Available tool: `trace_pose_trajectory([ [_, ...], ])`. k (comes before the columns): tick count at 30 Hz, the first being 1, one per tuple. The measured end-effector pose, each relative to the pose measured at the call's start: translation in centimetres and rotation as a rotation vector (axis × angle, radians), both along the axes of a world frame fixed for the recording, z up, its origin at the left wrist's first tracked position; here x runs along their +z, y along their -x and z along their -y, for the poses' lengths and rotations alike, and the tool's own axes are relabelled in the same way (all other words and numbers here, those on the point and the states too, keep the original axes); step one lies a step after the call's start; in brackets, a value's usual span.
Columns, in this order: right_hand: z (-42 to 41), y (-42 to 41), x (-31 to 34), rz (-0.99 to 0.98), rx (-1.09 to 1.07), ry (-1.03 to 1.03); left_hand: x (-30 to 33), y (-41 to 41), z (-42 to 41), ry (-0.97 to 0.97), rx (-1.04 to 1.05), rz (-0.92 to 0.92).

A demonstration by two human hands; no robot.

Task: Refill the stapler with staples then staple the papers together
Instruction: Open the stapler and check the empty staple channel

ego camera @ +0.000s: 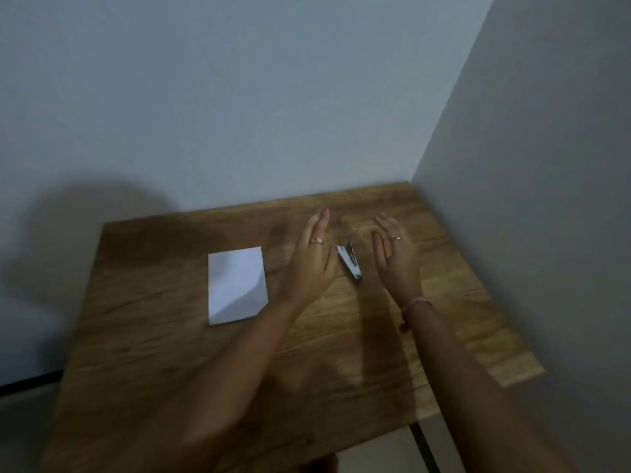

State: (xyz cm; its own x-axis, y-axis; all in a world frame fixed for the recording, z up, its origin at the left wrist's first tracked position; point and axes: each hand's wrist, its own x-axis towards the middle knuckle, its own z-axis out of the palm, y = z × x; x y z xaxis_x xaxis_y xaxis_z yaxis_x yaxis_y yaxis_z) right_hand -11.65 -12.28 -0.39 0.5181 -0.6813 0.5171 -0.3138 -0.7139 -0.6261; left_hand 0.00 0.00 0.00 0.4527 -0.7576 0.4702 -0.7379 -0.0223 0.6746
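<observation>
Both hands hang open over the middle of the wooden table [170, 336], palms turned toward each other, holding nothing. From the bottom of the frame the two forearms run up and inward; the right wrist carries a pink band [415, 307]. Further up, the left hand [312, 257] sits just left of centre with fingers stretched flat, and the right hand [396, 254] sits just right of centre, fingers loosely spread and a little curled. Between them lies the stapler [349, 262], small and metallic, flat on the wood and angled from upper left to lower right. The left hand's edge looks to be just beside it, though the blur leaves contact unclear; the right hand is near but apart.

Left of the left hand, a small stack of white papers [237, 285] lies flat, apart from the stapler. No loose staples or staple box can be made out.

My reading is that the step in hand is picking up the stapler so it can be opened. To do it well, one hand should pinch its long sides and steady the base while the other lifts the top arm; a light, narrow tool like this probably skids on smooth wood if pushed from one side only. Beyond the table's far edge stand only bare grey walls.
</observation>
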Motion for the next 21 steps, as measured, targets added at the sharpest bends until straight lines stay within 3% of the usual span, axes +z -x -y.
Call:
trace_pose_trajectory([
  [5,1.0,-0.7,-2.5,-0.217,-0.091,-0.292,-2.2,1.6,0.1,-0.113,0.209,-0.833],
  [8,1.6,-1.3,-2.9,-0.21,-0.136,-0.394,-3.1,1.6,0.0,-0.145,0.243,-1.121],
  [12,2.1,-2.1,-3.2,-0.265,-0.079,-0.508,-3.7,2.1,-0.2,-0.173,0.197,-1.239],
  [21,1.9,-3.1,-3.2,-0.548,-0.061,-0.407,-4.2,3.1,0.6,-0.267,0.214,-1.138],
])
